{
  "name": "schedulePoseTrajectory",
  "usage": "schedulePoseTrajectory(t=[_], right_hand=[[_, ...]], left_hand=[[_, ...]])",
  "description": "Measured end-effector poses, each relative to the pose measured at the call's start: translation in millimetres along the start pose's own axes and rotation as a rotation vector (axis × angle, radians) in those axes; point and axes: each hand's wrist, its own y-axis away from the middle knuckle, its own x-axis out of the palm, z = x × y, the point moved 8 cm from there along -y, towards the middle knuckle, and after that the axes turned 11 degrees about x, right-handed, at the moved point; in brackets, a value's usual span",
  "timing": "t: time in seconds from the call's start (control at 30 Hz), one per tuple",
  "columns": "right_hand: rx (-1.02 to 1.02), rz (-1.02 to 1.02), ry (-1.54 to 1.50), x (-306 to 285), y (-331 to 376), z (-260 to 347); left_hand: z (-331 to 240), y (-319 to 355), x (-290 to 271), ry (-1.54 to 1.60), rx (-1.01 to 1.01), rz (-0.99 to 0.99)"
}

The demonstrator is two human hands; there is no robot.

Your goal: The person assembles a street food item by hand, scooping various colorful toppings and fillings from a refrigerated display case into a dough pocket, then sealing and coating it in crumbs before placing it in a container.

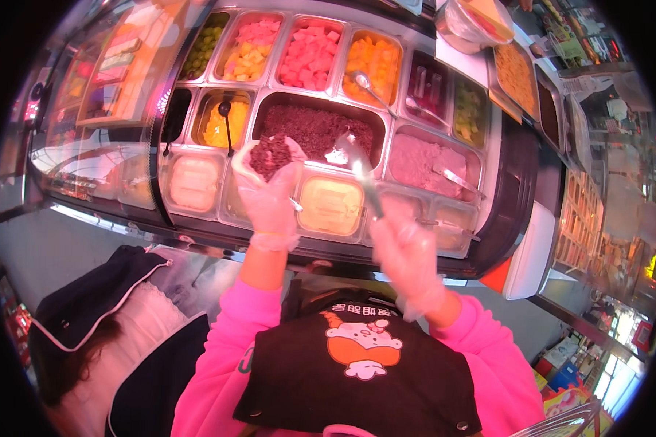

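My left hand (264, 193), in a clear plastic glove, is cupped around a mound of dark purple rice (270, 156). It is above the front of the food counter, at the near left corner of a large tray of the same grainy dark purple food (302, 125). My gloved right hand (408, 251) grips the handle of a metal spatula (363, 175). The blade, blurred and shining, is over the right part of the purple tray; whether it touches the food I cannot tell.
Around it sit metal pans of pink cubes (312, 58), orange cubes (375, 62), yellow pieces (217, 124), mauve paste (423, 160) and pale yellow cream (331, 206). A curved glass case (102, 146) bounds the left. At lower left is another person in a dark vest (160, 379).
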Motion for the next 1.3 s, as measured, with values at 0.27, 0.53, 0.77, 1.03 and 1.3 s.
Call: schedulePoseTrajectory(t=[0.27, 0.53, 0.77, 1.03, 1.3], right_hand=[[0.234, 0.309, 0.426, 23.7, -181.7, -146.3], [-0.407, -0.160, 0.896, 34.9, -131.9, -99.1], [-0.336, -0.092, 0.813, 72.8, -103.7, -155.0], [0.058, -0.070, 0.598, 61.7, -145.2, -182.5], [0.298, 0.434, -0.318, 62.8, -133.6, -162.2]], left_hand=[[-45.0, 60.4, -21.7, 0.146, -0.349, 0.133], [-64.0, 119.4, -37.2, 0.245, -0.362, 0.098], [-74.7, 143.4, -28.6, 0.553, -0.379, 0.137], [-64.5, 187.0, -45.0, 0.546, -0.479, 0.011], [-59.4, 214.8, -66.3, 0.502, -0.606, -0.125]])
